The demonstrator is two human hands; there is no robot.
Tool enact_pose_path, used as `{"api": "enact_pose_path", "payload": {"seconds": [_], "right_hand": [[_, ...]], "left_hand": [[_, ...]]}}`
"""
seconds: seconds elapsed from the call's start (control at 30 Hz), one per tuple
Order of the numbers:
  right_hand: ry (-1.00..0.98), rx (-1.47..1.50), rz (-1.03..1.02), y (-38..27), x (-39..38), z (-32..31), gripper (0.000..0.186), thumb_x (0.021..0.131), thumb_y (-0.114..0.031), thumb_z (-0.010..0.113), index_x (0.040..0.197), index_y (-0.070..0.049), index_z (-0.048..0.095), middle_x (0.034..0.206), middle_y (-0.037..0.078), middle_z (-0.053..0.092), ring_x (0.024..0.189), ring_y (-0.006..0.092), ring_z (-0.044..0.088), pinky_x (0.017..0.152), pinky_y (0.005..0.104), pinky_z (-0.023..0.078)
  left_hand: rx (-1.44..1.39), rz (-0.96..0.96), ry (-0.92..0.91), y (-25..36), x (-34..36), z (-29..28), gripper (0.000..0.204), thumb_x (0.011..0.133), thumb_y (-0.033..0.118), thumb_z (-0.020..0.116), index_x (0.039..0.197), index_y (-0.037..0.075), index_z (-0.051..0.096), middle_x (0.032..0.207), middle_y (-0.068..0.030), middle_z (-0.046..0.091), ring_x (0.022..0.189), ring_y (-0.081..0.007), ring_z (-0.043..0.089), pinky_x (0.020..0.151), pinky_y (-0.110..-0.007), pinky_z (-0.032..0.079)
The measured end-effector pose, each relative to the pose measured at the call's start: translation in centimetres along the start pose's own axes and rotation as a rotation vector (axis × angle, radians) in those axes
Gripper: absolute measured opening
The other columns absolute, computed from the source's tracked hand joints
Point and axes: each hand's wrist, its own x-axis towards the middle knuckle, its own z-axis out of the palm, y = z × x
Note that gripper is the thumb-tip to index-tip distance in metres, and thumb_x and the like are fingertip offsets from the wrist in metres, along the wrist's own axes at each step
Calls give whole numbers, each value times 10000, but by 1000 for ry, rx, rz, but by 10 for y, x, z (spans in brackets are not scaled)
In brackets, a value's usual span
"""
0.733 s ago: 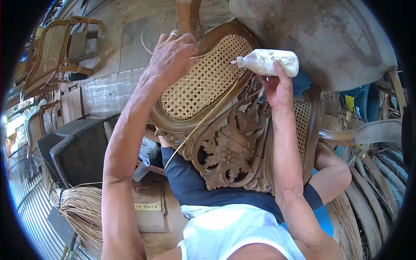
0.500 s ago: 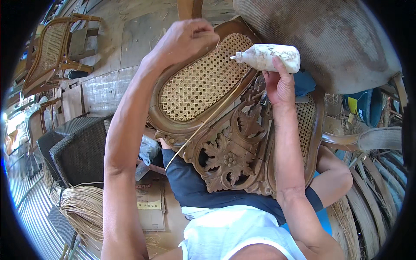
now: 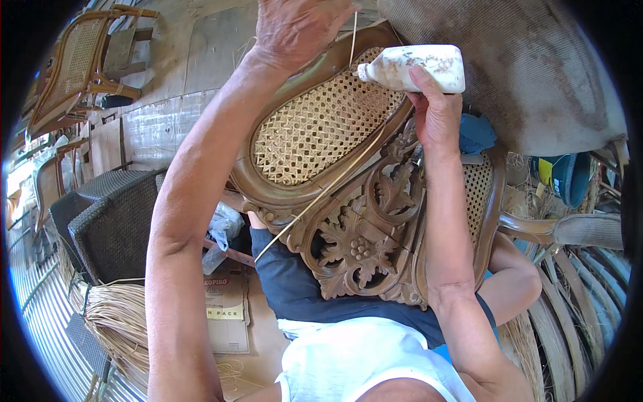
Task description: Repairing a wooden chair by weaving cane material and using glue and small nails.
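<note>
Across my lap lies a carved wooden chair back [image 3: 355,248] with a woven cane panel [image 3: 315,127] set in its oval frame. At the panel's far end my left hand [image 3: 301,30] is raised, fingers pinched on a thin cane strand [image 3: 353,41] that runs taut down to the weave. My right hand [image 3: 437,114] grips a smeared white squeeze bottle [image 3: 439,65], tilted sideways. Its nozzle points left, close to where the strand meets the panel. A longer loose cane strip [image 3: 321,194] lies diagonally over the frame, its lower end over my dark shorts.
A bundle of cane strands [image 3: 117,315] and a dark woven seat [image 3: 114,228] are at the left, near flattened cardboard [image 3: 228,328]. A cane chair [image 3: 70,60] stands far left. At the right are a stained upholstered piece [image 3: 516,74] and a dark bucket [image 3: 573,174].
My left hand has moved up and away, drawing the strand out straight. The bottle has shifted slightly up with my right hand, its nozzle still by the panel's far end.
</note>
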Motion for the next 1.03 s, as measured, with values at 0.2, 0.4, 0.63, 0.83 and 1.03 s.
{"api": "enact_pose_path", "payload": {"seconds": [0.2, 0.4, 0.63, 0.83, 1.03], "right_hand": [[17, -28, -46, 3, 1, 3, 467, 843, -100, 802, 1244, -45, 569, 1167, 92, 672, 1058, 203, 679, 898, 371, 592], [17, -28, -45, 9, 1, 7, 469, 850, -97, 794, 1256, -43, 565, 1170, 92, 669, 1050, 198, 682, 870, 350, 602], [58, -2, -61, 15, -2, 15, 475, 808, -79, 837, 1212, -37, 592, 1121, 87, 679, 1003, 186, 677, 894, 342, 566], [66, 4, -138, 19, -6, 19, 468, 804, -52, 841, 1202, -37, 597, 1119, 85, 679, 1003, 178, 675, 900, 339, 561], [145, 6, -125, 24, -16, 21, 460, 814, -37, 828, 1210, -33, 593, 1133, 84, 680, 1018, 179, 675, 919, 341, 556]], "left_hand": [[-159, 63, -27, -20, 9, 21, 137, 865, 231, 705, 896, 102, 739, 1609, 26, 347, 1507, -443, 133, 1175, -689, 151], [-180, 72, 75, -20, 5, 38, 101, 834, 200, 703, 867, 108, 729, 1629, 33, 310, 1517, -437, 109, 1185, -656, 215], [-134, 95, 117, -19, 7, 42, 43, 809, 115, 690, 823, 75, 697, 1603, 12, 332, 1486, -476, 157, 1159, -617, 299], [-101, 64, 165, -10, 10, 42, 30, 796, 74, 673, 784, 47, 668, 1542, -6, 383, 1452, -477, 219, 1112, -584, 369], [-157, 54, 123, -11, 7, 38, 142, 805, 75, 671, 940, 55, 711, 1562, 11, 337, 1462, -452, 222, 1113, -564, 383]]}}
